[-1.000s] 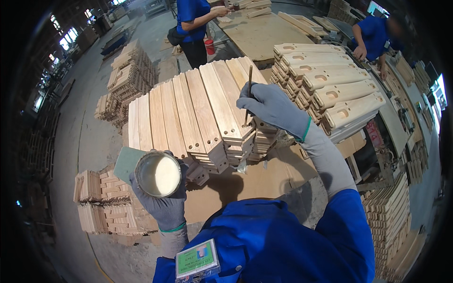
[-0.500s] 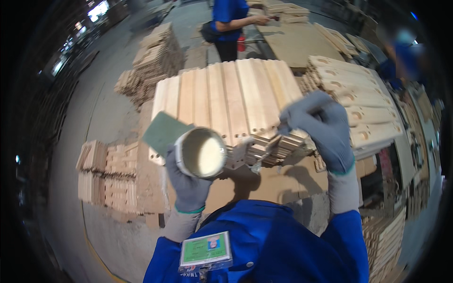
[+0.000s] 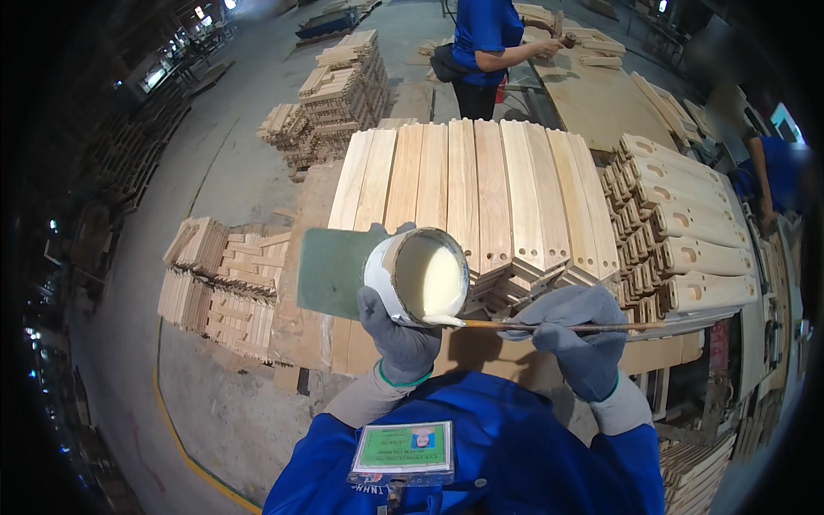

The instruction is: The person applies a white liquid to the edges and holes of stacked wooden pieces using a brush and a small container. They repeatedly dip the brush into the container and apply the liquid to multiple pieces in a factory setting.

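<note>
My left hand (image 3: 396, 342), in a grey glove, is wrapped round a white tub (image 3: 386, 279) tilted so that its cream-coloured thick liquid (image 3: 442, 281) shows. A flat green rectangular sheet (image 3: 333, 273) sticks out to the left of the tub, partly hidden behind it; whether the fingers grip it too, I cannot tell. In my gloved right hand (image 3: 577, 335), closed, lies a thin brown stick (image 3: 481, 324). Its left end, coated in the creamy liquid, touches the tub's near rim. Just beyond both hands, pale wooden slats (image 3: 463, 189) with small holes at their near ends lie in a stacked row.
Shaped wooden pieces with cut-outs (image 3: 691, 219) are piled at the right. More wood stacks stand at left (image 3: 223, 287) and far left (image 3: 343, 94). Across the way, a person in blue (image 3: 487, 43) works at a board-topped table (image 3: 601, 99); another person (image 3: 777, 167) is at far right.
My right hand has come down from above the slats' right side, bringing the stick's end to the tub's rim. The whole view has shifted, so the surroundings sit farther right.
</note>
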